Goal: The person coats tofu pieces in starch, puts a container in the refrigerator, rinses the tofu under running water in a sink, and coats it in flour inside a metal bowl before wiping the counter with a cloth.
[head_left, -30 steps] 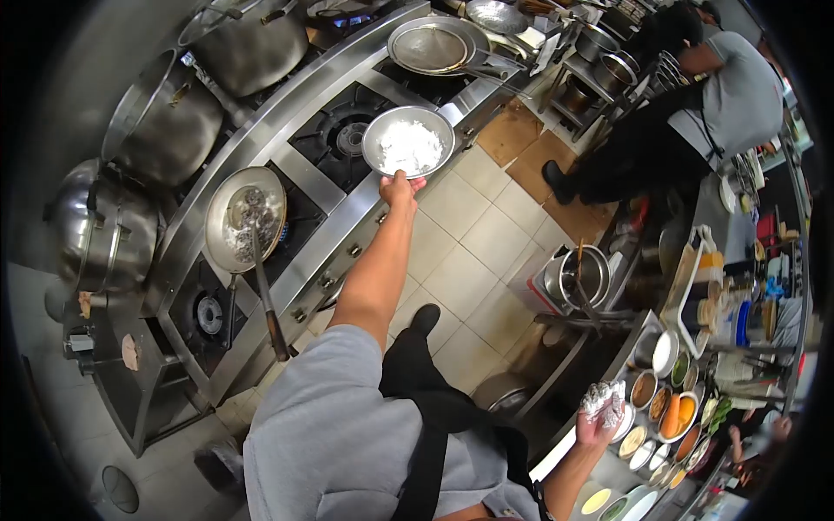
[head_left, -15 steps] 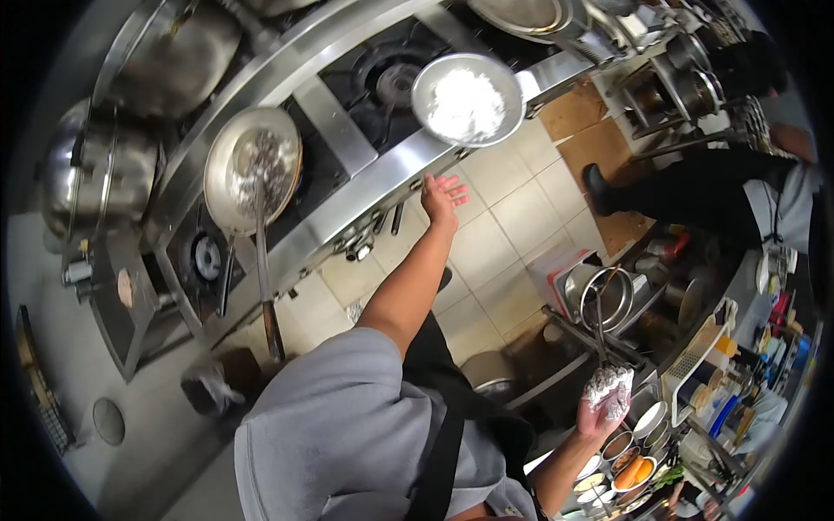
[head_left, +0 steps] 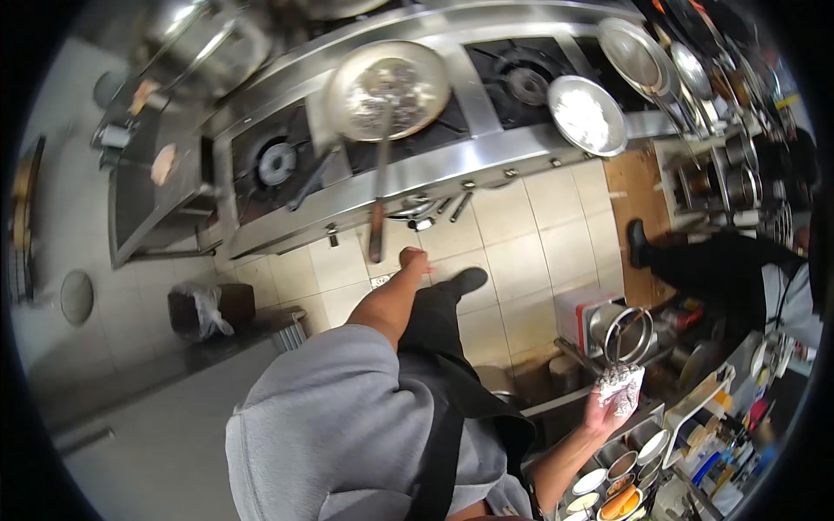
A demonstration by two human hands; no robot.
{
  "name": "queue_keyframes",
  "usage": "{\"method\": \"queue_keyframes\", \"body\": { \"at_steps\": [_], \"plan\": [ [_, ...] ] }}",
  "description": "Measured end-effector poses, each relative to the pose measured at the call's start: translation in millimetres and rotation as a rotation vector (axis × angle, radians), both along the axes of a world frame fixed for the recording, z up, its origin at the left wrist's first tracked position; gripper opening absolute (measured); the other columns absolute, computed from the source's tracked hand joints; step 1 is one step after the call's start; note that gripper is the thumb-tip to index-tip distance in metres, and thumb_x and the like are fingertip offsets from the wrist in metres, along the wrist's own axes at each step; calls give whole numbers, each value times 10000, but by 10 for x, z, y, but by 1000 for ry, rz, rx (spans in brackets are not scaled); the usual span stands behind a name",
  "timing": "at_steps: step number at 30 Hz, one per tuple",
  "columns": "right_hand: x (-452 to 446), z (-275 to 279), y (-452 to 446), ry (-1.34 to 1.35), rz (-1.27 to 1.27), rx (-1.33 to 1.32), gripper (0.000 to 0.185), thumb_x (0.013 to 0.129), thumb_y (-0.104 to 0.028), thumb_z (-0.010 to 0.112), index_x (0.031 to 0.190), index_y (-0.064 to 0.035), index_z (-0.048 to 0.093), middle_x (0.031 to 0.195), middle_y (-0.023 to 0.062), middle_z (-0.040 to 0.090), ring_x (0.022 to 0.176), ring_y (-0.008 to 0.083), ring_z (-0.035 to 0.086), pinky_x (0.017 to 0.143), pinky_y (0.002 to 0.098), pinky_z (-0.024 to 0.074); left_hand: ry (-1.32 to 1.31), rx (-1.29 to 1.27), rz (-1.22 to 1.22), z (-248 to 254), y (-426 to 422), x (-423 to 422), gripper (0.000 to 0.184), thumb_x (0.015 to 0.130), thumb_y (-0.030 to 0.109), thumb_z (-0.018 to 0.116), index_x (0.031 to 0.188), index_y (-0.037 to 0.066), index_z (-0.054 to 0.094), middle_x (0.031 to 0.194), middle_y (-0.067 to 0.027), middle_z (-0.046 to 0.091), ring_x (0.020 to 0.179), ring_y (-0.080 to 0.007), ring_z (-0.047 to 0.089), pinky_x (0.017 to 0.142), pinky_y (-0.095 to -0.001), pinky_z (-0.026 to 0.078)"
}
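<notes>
My left hand (head_left: 415, 259) hangs over the tiled floor, in front of the stove's knobs. Its fingers look curled in, with nothing visible in them. Palm up, my right hand (head_left: 615, 398) is held out to the right, its fingers and palm caked in white powder. That hand is open, close to a metal pot (head_left: 627, 333) with a long-handled utensil in it. On the stove's front edge sits a metal bowl (head_left: 613, 108) of white powder (head_left: 580, 120). A wide pan (head_left: 341, 89) holds a ladle (head_left: 380, 187), whose wooden-ended handle sticks out past the stove front.
The steel stove (head_left: 417, 165) runs across the top, with a large pot (head_left: 221, 52) at its left. A bin (head_left: 236, 304) stands on the floor at left. Food containers (head_left: 621, 464) line the lower right. Another person's dark-clothed leg (head_left: 712, 236) extends in from the right.
The view has turned, so the stove lies more level across the top. My left hand has drawn back from near the bowl, its fingers now less spread. My right hand stays powdered and held out.
</notes>
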State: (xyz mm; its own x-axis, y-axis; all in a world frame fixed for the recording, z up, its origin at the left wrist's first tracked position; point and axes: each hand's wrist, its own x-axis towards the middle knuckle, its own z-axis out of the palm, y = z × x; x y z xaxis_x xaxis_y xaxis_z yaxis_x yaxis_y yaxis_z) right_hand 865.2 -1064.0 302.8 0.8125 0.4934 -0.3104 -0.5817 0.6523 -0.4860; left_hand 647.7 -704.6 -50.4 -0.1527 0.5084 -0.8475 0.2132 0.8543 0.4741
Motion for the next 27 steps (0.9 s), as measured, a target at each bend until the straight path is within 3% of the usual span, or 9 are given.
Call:
{"method": "queue_keyframes", "body": {
  "at_steps": [4, 6, 9, 12, 13, 16, 20, 22, 27],
  "plan": [
    [-372, -11, 169, -18, 124, 71, 195, 917, -142, 460, 1019, -27, 579, 921, 87, 607, 818, 200, 556, 747, 333, 485, 87, 218, -149, -37, 327, -1726, 134, 782, -12, 592, 869, 59, 520, 728, -132, 557, 521, -267, 604, 456, -455, 577],
    [-509, -68, 224, 1, 236, 173, 194, 907, -125, 465, 1024, -21, 579, 918, 96, 603, 815, 195, 554, 725, 320, 485, 50, 221, 84, 295, 512, -2463, 176, 775, -15, 598, 893, 85, 514, 712, -112, 547, 512, -255, 592, 439, -440, 564],
    [-734, -82, 351, 32, 126, 18, 197, 896, -112, 479, 1029, -9, 582, 925, 107, 615, 827, 211, 573, 757, 333, 495, 91, 290, 301, 406, 801, -3504, 195, 767, -19, 602, 875, 97, 489, 737, -89, 551, 512, -240, 578, 419, -432, 537],
    [-1039, 161, 687, 165, -63, -200, 184, 895, -90, 474, 1014, -13, 592, 897, 92, 618, 789, 211, 559, 748, 349, 487, 187, 416, 399, 990, 1053, -4191, 166, 758, -5, 628, 837, 80, 509, 775, -95, 569, 609, -242, 610, 442, -396, 534],
    [-1188, 313, 834, 128, 137, 29, 172, 919, -103, 462, 991, -17, 593, 895, 90, 614, 799, 207, 557, 749, 350, 486, 221, 454, 424, 1083, 1171, -4434, 158, 754, -1, 636, 825, 74, 515, 788, -97, 575, 641, -243, 621, 450, -384, 534],
    [-1604, 605, 1268, -138, 294, 9, 171, 926, -100, 458, 1002, -18, 587, 931, 97, 604, 840, 201, 551, 789, 335, 466, 432, 763, 462, 916, 1691, -5253, 138, 749, 50, 657, 835, 64, 549, 816, -77, 580, 726, -213, 608, 612, -360, 514],
    [-1989, 666, 2071, -152, 442, 167, 186, 930, -109, 447, 1016, -18, 585, 967, 105, 614, 875, 212, 564, 806, 323, 467, 591, 1063, 300, 1659, 2594, -5894, 226, 733, 113, 687, 934, 66, 596, 912, -69, 592, 846, -225, 582, 765, -356, 466],
    [-2494, 832, 2739, -138, 313, -2, 173, 941, -122, 445, 984, -25, 582, 905, 86, 603, 829, 199, 556, 773, 329, 475, 603, 1282, 182, 1886, 3215, -6238, 279, 728, 142, 701, 985, 78, 613, 976, -72, 594, 928, -254, 565, 800, -382, 460],
    [-3280, 971, 3996, -191, 552, 84, 194, 961, -144, 419, 971, -44, 584, 931, 89, 628, 791, 179, 577, 721, 309, 496, 793, 1251, -19, 2700, 4805, -6640, 396, 739, 249, 709, 1106, 137, 611, 1179, -85, 549, 1125, -320, 480, 950, -427, 399]
  ]
}}
